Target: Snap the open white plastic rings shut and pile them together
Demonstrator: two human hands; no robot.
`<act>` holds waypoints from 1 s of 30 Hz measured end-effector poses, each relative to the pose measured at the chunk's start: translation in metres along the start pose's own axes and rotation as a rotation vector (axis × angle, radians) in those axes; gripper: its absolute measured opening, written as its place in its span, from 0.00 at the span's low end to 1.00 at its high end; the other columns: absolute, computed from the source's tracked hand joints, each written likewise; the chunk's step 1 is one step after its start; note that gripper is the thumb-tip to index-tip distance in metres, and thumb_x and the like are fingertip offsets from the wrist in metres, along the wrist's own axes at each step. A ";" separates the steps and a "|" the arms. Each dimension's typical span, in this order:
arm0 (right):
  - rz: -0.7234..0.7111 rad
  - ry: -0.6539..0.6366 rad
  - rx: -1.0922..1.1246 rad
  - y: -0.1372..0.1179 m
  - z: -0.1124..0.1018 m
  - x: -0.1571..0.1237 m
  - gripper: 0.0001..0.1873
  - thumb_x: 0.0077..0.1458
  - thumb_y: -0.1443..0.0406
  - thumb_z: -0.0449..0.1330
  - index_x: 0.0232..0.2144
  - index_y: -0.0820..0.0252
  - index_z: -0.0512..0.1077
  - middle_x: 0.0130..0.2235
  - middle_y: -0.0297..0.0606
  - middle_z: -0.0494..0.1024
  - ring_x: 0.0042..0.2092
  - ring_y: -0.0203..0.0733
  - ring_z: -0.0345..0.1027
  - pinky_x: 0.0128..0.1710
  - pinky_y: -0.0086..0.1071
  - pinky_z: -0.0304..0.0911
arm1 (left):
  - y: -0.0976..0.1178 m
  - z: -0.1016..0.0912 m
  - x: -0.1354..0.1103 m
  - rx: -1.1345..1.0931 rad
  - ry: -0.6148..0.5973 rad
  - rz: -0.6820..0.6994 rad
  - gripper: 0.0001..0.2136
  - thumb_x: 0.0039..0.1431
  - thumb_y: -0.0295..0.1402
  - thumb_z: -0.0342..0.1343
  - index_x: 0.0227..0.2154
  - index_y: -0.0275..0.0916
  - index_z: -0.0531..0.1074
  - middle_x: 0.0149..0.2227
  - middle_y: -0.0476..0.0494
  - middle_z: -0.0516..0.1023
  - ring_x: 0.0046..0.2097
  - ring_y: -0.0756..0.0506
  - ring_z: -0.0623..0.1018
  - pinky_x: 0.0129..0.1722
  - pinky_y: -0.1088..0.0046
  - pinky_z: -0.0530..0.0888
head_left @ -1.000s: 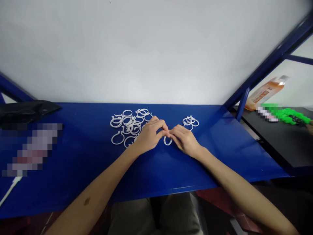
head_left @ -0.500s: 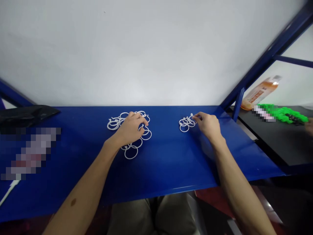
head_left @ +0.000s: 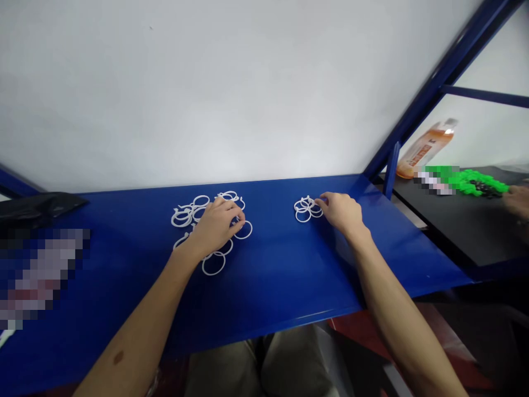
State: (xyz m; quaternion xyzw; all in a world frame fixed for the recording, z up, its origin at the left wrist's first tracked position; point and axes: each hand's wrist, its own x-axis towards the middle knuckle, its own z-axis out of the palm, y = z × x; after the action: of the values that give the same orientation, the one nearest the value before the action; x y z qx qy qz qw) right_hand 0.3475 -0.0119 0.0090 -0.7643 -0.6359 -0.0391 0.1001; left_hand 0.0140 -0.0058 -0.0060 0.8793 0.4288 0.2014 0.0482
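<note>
Several white plastic rings [head_left: 184, 216] lie in a loose pile on the blue shelf [head_left: 281, 270]. My left hand [head_left: 215, 227] rests on this pile with its fingers curled, thumb and forefinger pinching a ring [head_left: 243, 230] at the pile's right edge. One ring [head_left: 214, 264] lies just below that hand. To the right sits a smaller cluster of white rings [head_left: 303, 210]. My right hand [head_left: 342, 213] lies beside it, its loosely spread fingertips touching the cluster's right edge and holding nothing.
A black bag [head_left: 39, 204] and a blurred patch [head_left: 37, 270] lie at the left. Right of a blue post [head_left: 390, 162] is a black table [head_left: 450, 226] with an orange bottle [head_left: 425, 148], green items [head_left: 473, 181] and another person's hand [head_left: 516, 199].
A second ago both hands met over one ring at the middle. They have parted: the right carried it to the small cluster, the left went back to the big pile.
</note>
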 end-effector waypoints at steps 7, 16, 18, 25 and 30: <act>-0.348 0.222 0.389 -0.029 -0.005 -0.016 0.18 0.66 0.55 0.54 0.49 0.57 0.75 0.42 0.43 0.81 0.45 0.47 0.74 0.44 0.38 0.68 | 0.027 -0.002 0.004 -0.065 0.079 0.010 0.07 0.67 0.33 0.48 0.36 0.42 0.71 0.39 0.46 0.78 0.43 0.43 0.73 0.48 0.61 0.67; -0.693 -0.195 0.916 -0.079 0.024 -0.053 0.12 0.66 0.62 0.54 0.48 0.58 0.73 0.30 0.31 0.79 0.29 0.34 0.71 0.33 0.28 0.64 | 0.048 0.001 0.004 -0.495 0.097 -0.170 0.08 0.63 0.40 0.56 0.38 0.43 0.75 0.34 0.50 0.78 0.35 0.48 0.75 0.38 0.69 0.72; -0.646 -0.188 0.971 -0.081 0.025 -0.053 0.10 0.66 0.62 0.54 0.44 0.59 0.73 0.28 0.30 0.78 0.27 0.33 0.69 0.31 0.27 0.63 | 0.046 -0.002 0.003 -0.606 0.056 -0.198 0.10 0.62 0.43 0.58 0.39 0.44 0.75 0.34 0.49 0.78 0.35 0.48 0.76 0.38 0.69 0.73; -0.585 -0.171 1.032 -0.083 0.022 -0.056 0.10 0.65 0.60 0.56 0.38 0.59 0.73 0.25 0.30 0.74 0.25 0.33 0.67 0.27 0.26 0.61 | 0.037 -0.002 0.001 -0.808 -0.055 -0.157 0.10 0.58 0.43 0.62 0.37 0.43 0.76 0.35 0.48 0.78 0.35 0.48 0.76 0.35 0.69 0.72; -0.678 -0.117 0.981 -0.081 0.026 -0.057 0.09 0.65 0.60 0.57 0.41 0.58 0.72 0.26 0.29 0.74 0.25 0.33 0.67 0.29 0.26 0.61 | 0.038 0.002 0.002 -0.714 0.013 -0.222 0.10 0.60 0.44 0.59 0.36 0.43 0.76 0.32 0.50 0.78 0.34 0.49 0.75 0.35 0.71 0.70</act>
State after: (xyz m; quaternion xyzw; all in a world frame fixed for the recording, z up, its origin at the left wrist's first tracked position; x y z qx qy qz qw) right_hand 0.2561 -0.0473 -0.0189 -0.3843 -0.7925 0.2716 0.3879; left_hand 0.0440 -0.0281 0.0021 0.7539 0.4248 0.3374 0.3707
